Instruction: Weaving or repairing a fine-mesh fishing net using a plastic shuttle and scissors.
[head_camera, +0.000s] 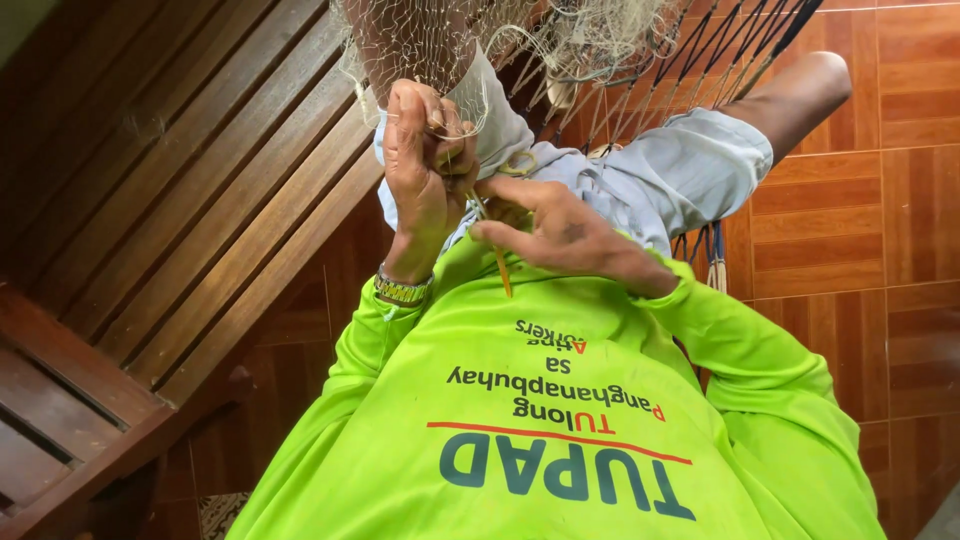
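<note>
i am looking down my own chest at my two hands, raised close together over my lap. my left hand (420, 170) is curled shut, pinching a bunch of fine pale fishing net (440, 50) between thumb and fingers; a metal wristwatch (402, 290) sits on that wrist. my right hand (560, 235) is closed around a slim yellow netting needle (500, 265), its pointed end sticking out below my fingers toward my chest. the two hands almost touch, with the needle just beside the pinched mesh.

the net hangs from above, near the top edge of view, and drapes down over my knee, which is covered in light grey-blue shorts (660, 175). beside it, dark cords (740, 50) run in parallel lines across my bare leg. i wear a bright lime-green long-sleeved shirt (540, 420) with printed lettering on the front.

to my left is a dark wooden slatted bench (170, 200). the floor (890, 220) is reddish-brown tile.

as for progress, i judge the work to be mid-stitch: a good spread of finished-looking mesh already hangs above my hands, and the needle is held ready at the gathered edge. i cannot tell how much thread is on the needle, nor how much of the net remains to be worked, since most of it lies out of view
</note>
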